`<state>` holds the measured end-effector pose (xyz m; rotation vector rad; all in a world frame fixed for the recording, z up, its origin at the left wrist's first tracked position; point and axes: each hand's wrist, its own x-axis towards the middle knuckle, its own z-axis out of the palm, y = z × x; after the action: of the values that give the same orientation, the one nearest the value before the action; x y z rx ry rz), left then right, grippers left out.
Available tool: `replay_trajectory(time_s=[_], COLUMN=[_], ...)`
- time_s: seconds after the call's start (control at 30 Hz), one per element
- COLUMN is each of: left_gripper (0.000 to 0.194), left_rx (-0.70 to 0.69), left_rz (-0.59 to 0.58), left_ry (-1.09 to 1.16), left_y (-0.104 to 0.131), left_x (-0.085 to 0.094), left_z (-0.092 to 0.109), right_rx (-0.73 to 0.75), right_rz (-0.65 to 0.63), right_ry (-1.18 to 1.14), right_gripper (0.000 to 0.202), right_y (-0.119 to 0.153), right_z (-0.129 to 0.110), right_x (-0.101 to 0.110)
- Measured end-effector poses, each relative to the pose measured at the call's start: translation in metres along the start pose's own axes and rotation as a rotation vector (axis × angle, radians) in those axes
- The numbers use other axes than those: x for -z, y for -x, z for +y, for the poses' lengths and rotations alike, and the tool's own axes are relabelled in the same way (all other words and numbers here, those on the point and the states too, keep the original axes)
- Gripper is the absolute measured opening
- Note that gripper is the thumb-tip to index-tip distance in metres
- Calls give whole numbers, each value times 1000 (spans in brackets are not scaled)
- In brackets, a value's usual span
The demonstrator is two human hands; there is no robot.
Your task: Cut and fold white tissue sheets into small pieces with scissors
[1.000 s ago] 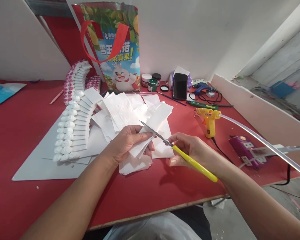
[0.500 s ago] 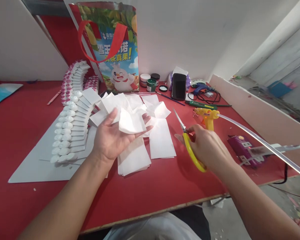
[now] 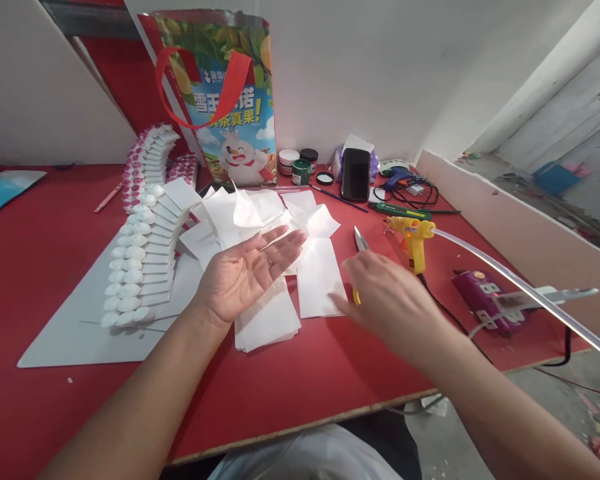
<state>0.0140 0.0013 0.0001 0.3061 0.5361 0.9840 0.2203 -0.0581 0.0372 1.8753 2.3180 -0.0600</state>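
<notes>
My left hand [image 3: 253, 270] is palm up with its fingers stretched out, above white paper pieces [image 3: 220, 217], and holds nothing. A curled white sheet [image 3: 245, 210] stands just beyond its fingertips. My right hand [image 3: 380, 287], somewhat blurred, has its fingers spread over the scissors [image 3: 360, 239]; their blade tip and a bit of yellow handle show, the rest is hidden beneath the hand. Between the two hands lies a flat stack of white paper [image 3: 320, 280]. Another stack [image 3: 267, 317] is nearer the table's front edge.
A yellow glue gun [image 3: 413, 233] stands right of my right hand, with a purple box [image 3: 490, 300] beyond. White petal-tipped strips [image 3: 145, 260] rest on a grey board [image 3: 55, 333] at left. A printed bag [image 3: 235, 100], paint jars [image 3: 301, 171] and a phone [image 3: 355, 175] are behind.
The small white sheet has left my left hand and now rests on the paper pile. My right hand has moved left, its fingers opening off the scissors, which now lie lower on the table.
</notes>
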Motion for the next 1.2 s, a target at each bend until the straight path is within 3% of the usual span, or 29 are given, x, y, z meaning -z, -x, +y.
replay_trajectory(time_s=[0.07, 0.13, 0.2, 0.27, 0.33, 0.4, 0.47, 0.53, 0.67, 0.8, 0.83, 0.9, 0.97, 1.2], left_gripper=[53, 46, 39, 36, 37, 39, 40, 41, 45, 45, 44, 38, 33, 30], left_rx=[6, -14, -64, -92, -60, -5, 1, -59, -203, -113, -83, -54, -52, -116], left_rz=[-7, -15, -45, -115, -211, -279, -267, -185, -55, 16, 21, 36, 62, 141], left_ry=[-17, -34, -66, -120, -192, -259, -292, -283, -198, -159, -176, -204, -189, -154], left_y=[-1, -2, -2, 0, 4, 8, 10, 9, 0, -10, -12, -15, -17, -17], left_x=[2, 3, 4, 6, 9, 12, 14, 13, 7, 8, 10, 12, 14, 12], left_z=[-2, -3, -1, 1, 4, 6, 7, 8, 7, 1, 0, -4, -7, -12], right_rx=[172, 221, 140, -45, -217, -281, -247, -106, 181, 357, 403, 468, 457, 184], right_rz=[-9, -13, -42, -13, 178, 432, 664, 751, 674, 411, 364, 313, 297, 273], right_ry=[-17, 26, 7, -78, -147, -205, -216, -213, -236, -346, -383, -451, -511, -597], right_gripper=[30, 17, 23, 18, 16, 15, 17, 18, 18, 17, 14, 28, 41, 40], right_y=[-2, -8, -16, -21, -23, -24, -28, -38, -67, -83, -83, -82, -80, -85], right_z=[-16, -22, -16, 0, 17, 26, 25, 16, 1, -3, -4, -6, -7, -4], right_x=[-9, -19, -22, -10, 12, 35, 50, 50, 11, -31, -35, -39, -37, -34])
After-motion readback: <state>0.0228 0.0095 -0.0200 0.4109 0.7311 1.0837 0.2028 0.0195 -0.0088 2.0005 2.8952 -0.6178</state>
